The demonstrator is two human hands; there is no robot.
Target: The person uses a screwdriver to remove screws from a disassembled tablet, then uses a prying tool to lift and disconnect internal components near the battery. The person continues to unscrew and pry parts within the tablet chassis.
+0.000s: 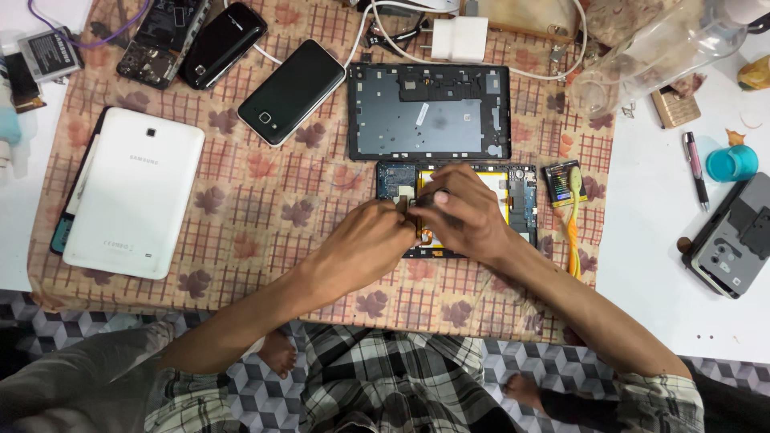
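We pinched a small part inside the opened tablet, both hands together; back cover already off, just above it

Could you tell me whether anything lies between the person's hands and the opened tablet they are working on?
Nothing visible does. The left hand and right hand both rest directly on the opened tablet, covering its middle; the removed back cover lies apart, just beyond it.

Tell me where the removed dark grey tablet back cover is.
The dark grey tablet back cover lies mid-table, just beyond the opened tablet, right of the black phone.
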